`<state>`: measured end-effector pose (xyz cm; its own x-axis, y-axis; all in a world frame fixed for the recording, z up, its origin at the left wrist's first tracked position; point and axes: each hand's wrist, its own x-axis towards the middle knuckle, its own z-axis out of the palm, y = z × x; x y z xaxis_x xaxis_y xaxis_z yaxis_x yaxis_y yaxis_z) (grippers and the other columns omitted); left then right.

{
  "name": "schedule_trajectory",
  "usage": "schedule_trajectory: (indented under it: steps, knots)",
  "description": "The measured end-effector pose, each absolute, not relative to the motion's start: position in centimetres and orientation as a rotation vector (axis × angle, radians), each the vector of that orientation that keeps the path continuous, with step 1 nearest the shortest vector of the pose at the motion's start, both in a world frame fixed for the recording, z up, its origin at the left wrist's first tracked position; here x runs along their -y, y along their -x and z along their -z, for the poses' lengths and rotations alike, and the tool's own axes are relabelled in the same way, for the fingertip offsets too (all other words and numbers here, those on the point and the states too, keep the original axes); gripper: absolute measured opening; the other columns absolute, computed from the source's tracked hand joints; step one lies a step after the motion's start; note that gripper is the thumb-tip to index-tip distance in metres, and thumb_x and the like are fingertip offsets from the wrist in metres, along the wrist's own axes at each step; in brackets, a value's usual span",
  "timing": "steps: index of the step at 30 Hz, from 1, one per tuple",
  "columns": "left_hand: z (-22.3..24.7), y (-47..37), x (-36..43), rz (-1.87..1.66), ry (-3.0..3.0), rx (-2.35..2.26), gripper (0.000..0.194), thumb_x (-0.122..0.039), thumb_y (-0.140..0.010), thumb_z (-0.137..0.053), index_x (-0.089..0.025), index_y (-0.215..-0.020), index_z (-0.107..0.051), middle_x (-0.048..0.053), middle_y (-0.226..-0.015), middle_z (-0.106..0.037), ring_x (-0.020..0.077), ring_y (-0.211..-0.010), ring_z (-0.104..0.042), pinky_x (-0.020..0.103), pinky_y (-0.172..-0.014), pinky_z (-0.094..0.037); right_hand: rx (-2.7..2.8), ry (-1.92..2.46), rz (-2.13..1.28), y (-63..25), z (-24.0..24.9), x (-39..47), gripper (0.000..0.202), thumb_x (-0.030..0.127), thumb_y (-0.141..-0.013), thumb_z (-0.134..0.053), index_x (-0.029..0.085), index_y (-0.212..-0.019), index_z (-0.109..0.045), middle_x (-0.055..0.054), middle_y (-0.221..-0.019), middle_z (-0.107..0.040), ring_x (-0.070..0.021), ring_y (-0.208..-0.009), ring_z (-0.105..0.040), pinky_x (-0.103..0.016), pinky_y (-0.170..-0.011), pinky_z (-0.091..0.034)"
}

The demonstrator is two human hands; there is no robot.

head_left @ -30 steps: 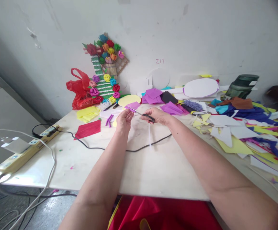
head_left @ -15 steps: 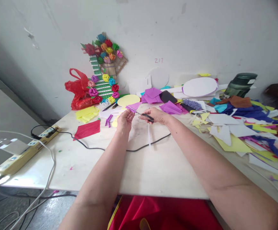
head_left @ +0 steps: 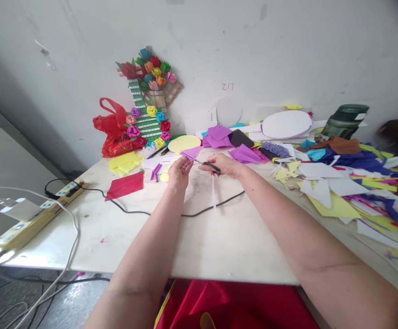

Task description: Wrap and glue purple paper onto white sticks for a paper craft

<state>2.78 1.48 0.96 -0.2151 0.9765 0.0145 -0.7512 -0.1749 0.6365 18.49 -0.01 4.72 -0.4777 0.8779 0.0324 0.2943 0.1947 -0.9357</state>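
Observation:
Black-handled scissors [head_left: 211,167] are gripped in my right hand [head_left: 225,165], their blades pointing left across a piece of purple paper [head_left: 193,152]. My left hand [head_left: 180,171] pinches this paper by its near edge, fingers bent; its fingertips partly hide the paper. Whether the blades are cutting into it cannot be made out. Below the scissors a thin whitish translucent strip [head_left: 214,194] crosses a black cable [head_left: 199,214]. Small rolled purple pieces [head_left: 156,172] lie left of my left hand, and a pale yellow oval [head_left: 184,144] lies beyond it.
Purple paper sheets [head_left: 218,137] and a black phone-like object [head_left: 240,138] lie behind my hands. Coloured scraps [head_left: 332,183] heap up at right near a green bottle [head_left: 344,121]. A paper-flower piece [head_left: 147,105], red bag [head_left: 111,128], red paper [head_left: 125,185] and power strip [head_left: 44,214] are left.

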Motion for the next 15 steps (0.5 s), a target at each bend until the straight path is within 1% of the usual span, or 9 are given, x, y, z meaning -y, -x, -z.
schedule_trajectory:
  steps: [7, 15]
  knots:
    - [-0.93, -2.72, -1.56, -1.711, -0.501, -0.609, 0.009, -0.004, -0.067, -0.057, -0.011, -0.063, -0.058, 0.002, -0.058, -0.06, 0.0093, -0.056, -0.059, 0.024, -0.069, -0.051, 1.886, 1.096, -1.26, -18.51, -4.69, 0.06, 0.028, 0.038, -0.063, -0.067, 0.012, -0.065, -0.056, 0.006, -0.043, -0.044, -0.003, -0.034, -0.035, -0.015, -0.033, -0.025]
    - [-0.85, -2.63, -1.61, -1.707, -0.515, -0.597, 0.008, -0.004, -0.067, -0.058, -0.011, -0.064, -0.058, 0.002, -0.059, -0.06, 0.0094, -0.056, -0.06, 0.023, -0.069, -0.051, 1.898, 1.06, -1.251, -18.52, -4.31, -0.31, 0.029, 0.039, -0.061, -0.068, 0.012, -0.065, -0.057, 0.006, -0.043, -0.044, -0.0031, -0.035, -0.035, -0.016, -0.034, -0.026]
